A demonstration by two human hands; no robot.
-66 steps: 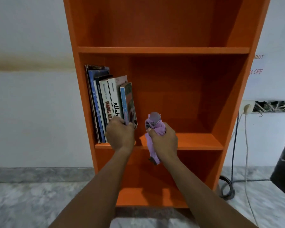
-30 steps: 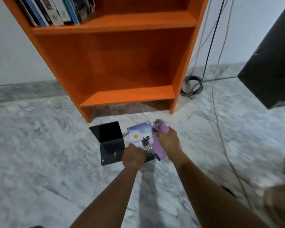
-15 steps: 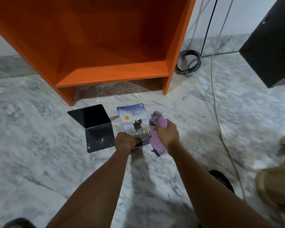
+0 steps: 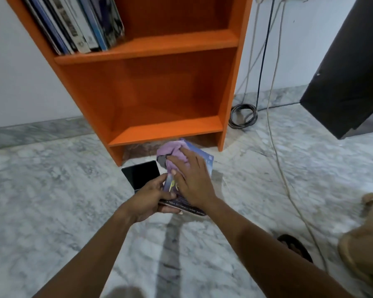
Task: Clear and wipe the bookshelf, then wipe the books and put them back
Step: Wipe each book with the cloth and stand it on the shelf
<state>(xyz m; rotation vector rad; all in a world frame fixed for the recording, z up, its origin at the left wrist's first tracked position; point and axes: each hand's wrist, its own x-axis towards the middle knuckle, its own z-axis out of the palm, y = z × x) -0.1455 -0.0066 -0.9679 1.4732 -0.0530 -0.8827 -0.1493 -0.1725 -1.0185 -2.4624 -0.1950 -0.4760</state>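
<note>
At frame centre, the left hand (image 4: pixel 151 196) grips one book (image 4: pixel 208 163) and the right hand's (image 4: pixel 194 181) flat fingers (image 4: pixel 187 160) press the cloth (image 4: pixel 172 149) on it. Upper left, the other books (image 4: pixel 80 24) on the bookshelf (image 4: pixel 159 44) likely await wiping.

The right hand (image 4: pixel 194 183) and cloth (image 4: pixel 172 152) hide most of the book (image 4: pixel 207 161), its title unreadable; the shelved books (image 4: pixel 78 24) run off the top edge.

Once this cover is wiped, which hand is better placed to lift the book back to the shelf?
Left, likely. The left hand grips the book at its near edge, while the right hand presses the purple cloth flat against the cover.
</note>
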